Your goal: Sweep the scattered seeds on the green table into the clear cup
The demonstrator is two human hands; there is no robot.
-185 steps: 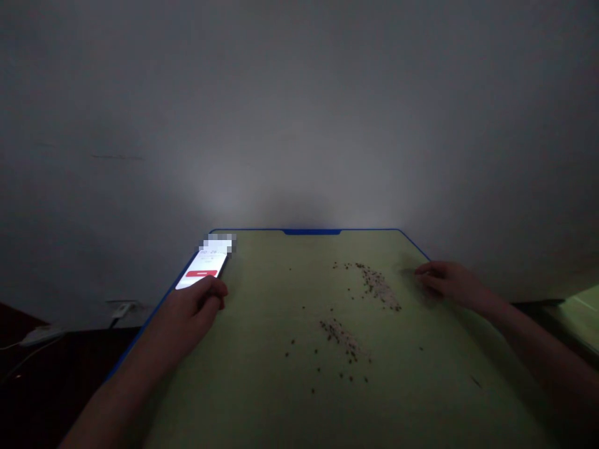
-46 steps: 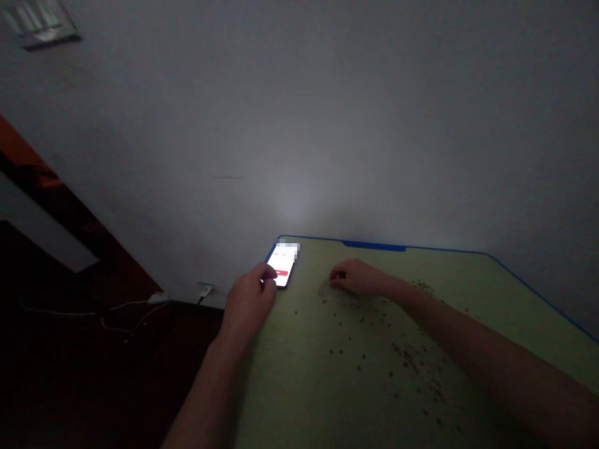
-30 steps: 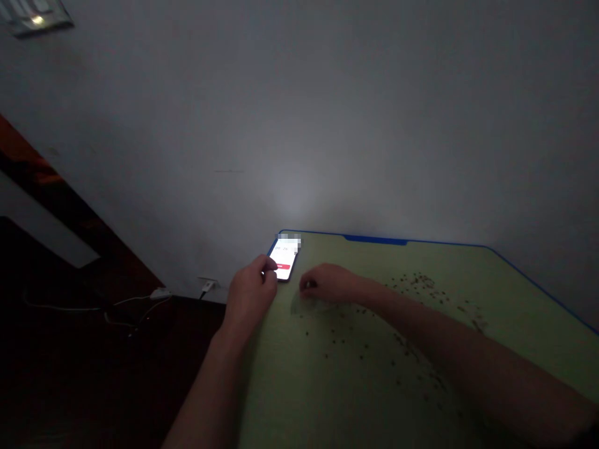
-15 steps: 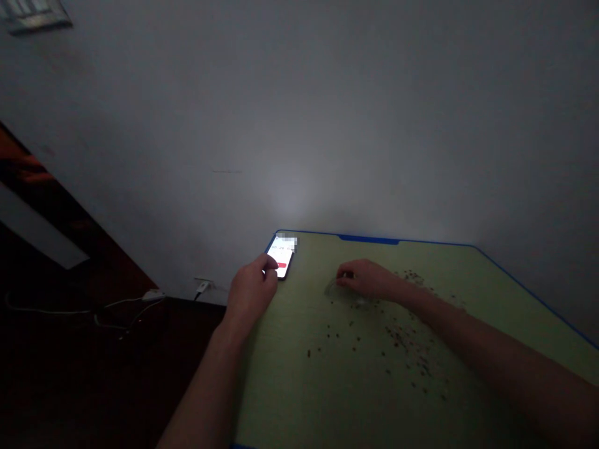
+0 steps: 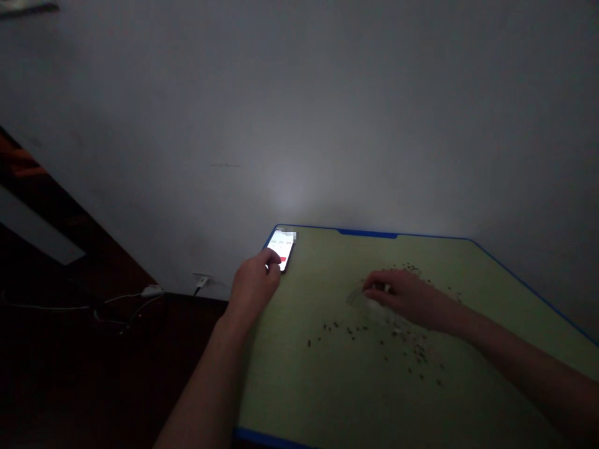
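Note:
On the table's far left corner lies a phone [image 5: 282, 247] with a lit screen, showing timer digits and a red button. My left hand [image 5: 256, 280] is beside its lower end, with thumb and fingers curled together over the near edge; whether anything is between them is hidden. Farther right, my right hand [image 5: 407, 298] is closed on a clear, curved plastic container [image 5: 356, 299], dim and partly hidden under the fingers. Many small dark pieces [image 5: 418, 355], like beads or seeds, lie scattered around and below that hand; their kind is too small to tell.
The pale green table [image 5: 281, 386] has a blue rim and stands against a grey wall [image 5: 397, 125]. To the left, a plug [image 5: 202, 282] sits in a wall socket, and white cables [image 5: 116, 299] run near the dark floor. The room is dim.
My right hand has moved right and slightly toward me with the clear container, among the scattered pieces. My left hand stays by the phone. The view has shifted slightly.

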